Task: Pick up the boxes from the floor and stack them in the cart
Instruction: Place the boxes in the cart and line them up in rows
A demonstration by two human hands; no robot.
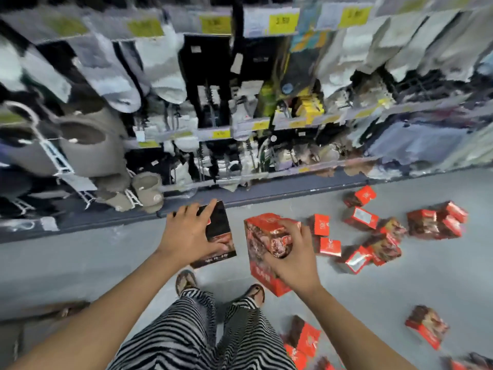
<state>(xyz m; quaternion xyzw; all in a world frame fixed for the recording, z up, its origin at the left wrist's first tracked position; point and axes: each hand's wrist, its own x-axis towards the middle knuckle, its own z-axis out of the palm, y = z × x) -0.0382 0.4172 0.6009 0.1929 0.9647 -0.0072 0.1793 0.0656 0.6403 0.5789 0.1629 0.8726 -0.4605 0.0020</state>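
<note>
My left hand [190,232] grips a dark box [220,228] with a red-brown picture, held up in front of me. My right hand [290,256] grips a stack of red boxes [262,245] from the side, fingers curled over the top one. Both loads are above the grey floor [106,252]. Several more red boxes [378,231] lie scattered on the floor to the right, and others [304,340] lie near my right leg. No cart is in view.
A store shelf [186,129] hung with socks, slippers and price tags runs across the top of the view, its base rail just beyond my hands. My feet in sandals [186,280] and striped trousers fill the bottom middle.
</note>
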